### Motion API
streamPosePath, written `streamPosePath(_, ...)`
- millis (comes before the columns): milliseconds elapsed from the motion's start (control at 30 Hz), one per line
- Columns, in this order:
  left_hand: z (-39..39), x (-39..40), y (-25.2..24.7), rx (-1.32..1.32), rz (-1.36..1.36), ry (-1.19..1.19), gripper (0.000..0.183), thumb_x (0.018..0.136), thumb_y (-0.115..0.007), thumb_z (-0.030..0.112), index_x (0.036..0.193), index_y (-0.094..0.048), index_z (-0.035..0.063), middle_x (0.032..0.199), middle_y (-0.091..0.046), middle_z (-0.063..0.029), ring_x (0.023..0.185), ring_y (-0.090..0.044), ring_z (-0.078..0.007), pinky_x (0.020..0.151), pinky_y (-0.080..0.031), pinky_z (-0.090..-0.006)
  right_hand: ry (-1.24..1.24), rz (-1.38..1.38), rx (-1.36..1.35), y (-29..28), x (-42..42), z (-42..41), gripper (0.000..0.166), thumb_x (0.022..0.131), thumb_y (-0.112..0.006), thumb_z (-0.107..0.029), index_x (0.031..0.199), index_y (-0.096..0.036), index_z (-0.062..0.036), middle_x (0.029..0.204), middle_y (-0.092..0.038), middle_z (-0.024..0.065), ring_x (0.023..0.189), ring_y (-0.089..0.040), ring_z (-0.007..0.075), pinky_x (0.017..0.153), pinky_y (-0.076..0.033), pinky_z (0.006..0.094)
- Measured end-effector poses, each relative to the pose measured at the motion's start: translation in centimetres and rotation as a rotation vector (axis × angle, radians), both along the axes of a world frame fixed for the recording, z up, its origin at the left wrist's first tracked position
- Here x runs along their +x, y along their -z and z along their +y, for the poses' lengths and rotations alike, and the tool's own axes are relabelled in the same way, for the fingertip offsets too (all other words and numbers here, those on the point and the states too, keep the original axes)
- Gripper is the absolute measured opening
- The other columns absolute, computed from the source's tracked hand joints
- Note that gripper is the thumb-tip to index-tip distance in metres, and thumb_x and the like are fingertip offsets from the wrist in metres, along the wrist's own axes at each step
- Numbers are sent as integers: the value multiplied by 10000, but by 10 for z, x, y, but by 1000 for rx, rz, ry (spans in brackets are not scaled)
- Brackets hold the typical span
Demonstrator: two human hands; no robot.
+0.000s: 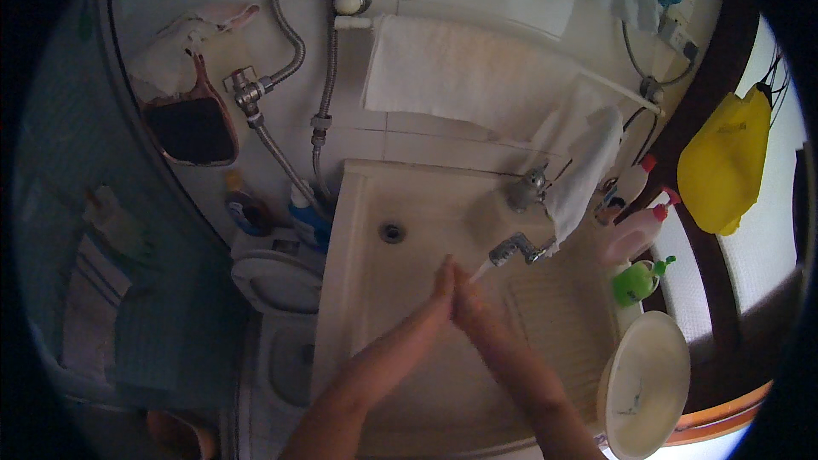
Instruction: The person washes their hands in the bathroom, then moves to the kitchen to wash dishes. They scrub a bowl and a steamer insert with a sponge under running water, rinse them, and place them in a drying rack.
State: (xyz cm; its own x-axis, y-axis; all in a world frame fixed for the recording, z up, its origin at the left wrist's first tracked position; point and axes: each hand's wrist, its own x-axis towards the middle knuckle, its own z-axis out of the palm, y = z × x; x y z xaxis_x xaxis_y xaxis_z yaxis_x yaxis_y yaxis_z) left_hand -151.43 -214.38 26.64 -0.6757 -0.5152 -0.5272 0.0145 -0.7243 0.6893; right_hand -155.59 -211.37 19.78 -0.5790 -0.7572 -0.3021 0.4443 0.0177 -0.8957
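Observation:
My left hand [442, 287] and my right hand [468, 297] are pressed together palm to palm over the wide laundry sink [409, 358]. A stream of water [480, 270] runs from the chrome faucet [511, 249] onto my right hand. No object shows between the palms, though their inner sides are hidden. Fingers point away from me, and I cannot make out whether they are spread. The sink's drain [392, 232] lies beyond, to the left. Moulded washboard ridges [549, 313] are on the right side of the sink.
A white towel [460, 70] hangs on a wall rail, and a white cloth [585, 172] droops near the faucet. Along the right rim are a pink pump bottle [632, 236], a green pump bottle [632, 284] and a tilted plastic basin [645, 383]. A toilet [281, 284] stands left.

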Motion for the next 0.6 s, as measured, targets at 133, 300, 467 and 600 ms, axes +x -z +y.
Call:
streamPosePath(133,1,3,22,-145,98,-32,575,807,-383,535,1116,-451,54,1064,-475,-76,980,-433,-187,855,-325,-347,-43,-62,-14,-5,2,-1,408,850,-366,-446,997,-476,-81,868,-483,35,790,-457,135,634,-383,267)
streamPosePath(300,4,5,16,28,-11,58,643,802,-341,561,1169,-389,35,1113,-429,-112,1068,-363,-201,904,-281,-339,-11,-198,-4,0,14,2,360,855,-346,-431,966,-477,-115,821,-479,9,765,-451,128,606,-373,254)
streamPosePath(467,-23,8,76,-91,-5,118,406,838,-359,456,1043,-469,123,834,-439,1,788,-421,-131,693,-383,-299,-68,-202,84,-30,39,-6,341,859,-341,-424,955,-476,-126,806,-470,-2,756,-445,126,598,-374,253)
streamPosePath(600,2,11,44,-22,158,-144,433,839,-368,480,1017,-502,109,834,-466,-3,813,-439,-133,747,-371,-303,-60,-213,37,-25,29,4,338,861,-343,-421,958,-474,-124,815,-462,-3,760,-439,125,608,-379,263)
